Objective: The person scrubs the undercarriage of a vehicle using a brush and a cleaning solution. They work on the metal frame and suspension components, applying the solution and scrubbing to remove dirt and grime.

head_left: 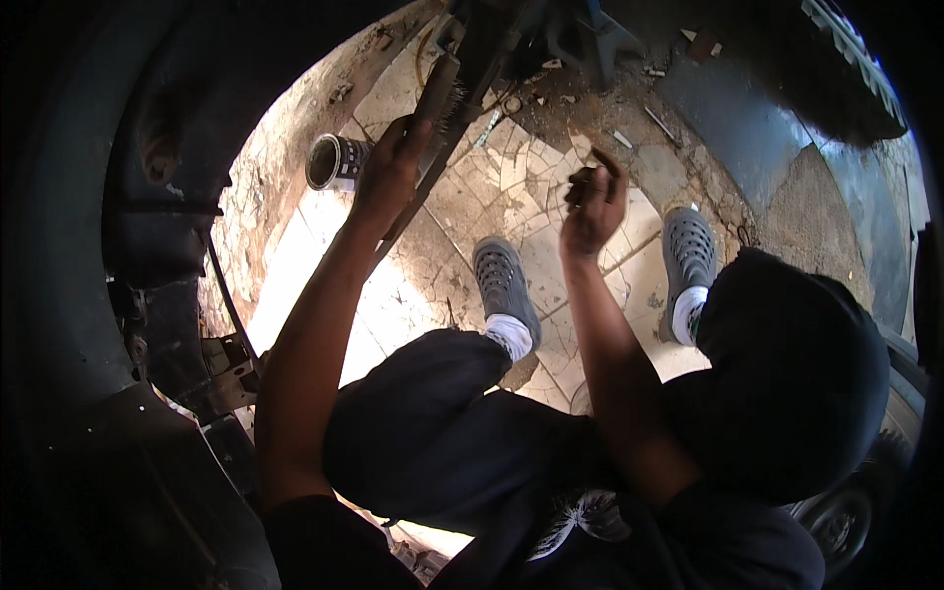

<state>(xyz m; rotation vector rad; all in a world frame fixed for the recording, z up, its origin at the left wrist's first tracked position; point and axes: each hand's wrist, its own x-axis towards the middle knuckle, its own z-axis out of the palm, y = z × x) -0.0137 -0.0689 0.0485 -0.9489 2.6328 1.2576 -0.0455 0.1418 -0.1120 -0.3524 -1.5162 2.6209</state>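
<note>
My left hand (pixel 391 177) is closed around a wire brush (pixel 440 90), whose bristles point right toward a long dark metal bar (pixel 454 138). The bar runs diagonally just beyond that hand; whether the bristles touch it I cannot tell. Off to the right, my right hand (pixel 596 205) hangs over the tiled floor with nothing visible in it. One of its fingers is stretched out and the others are loosely bent.
Left of my left hand, an open tin can (pixel 334 163) lies tilted on the floor. Dark vehicle parts (pixel 157 246) line the left side. A blue-grey metal stand (pixel 600 44) is at the top. My shoes (pixel 505 285) rest on cracked tiles (pixel 531 211) with scattered debris.
</note>
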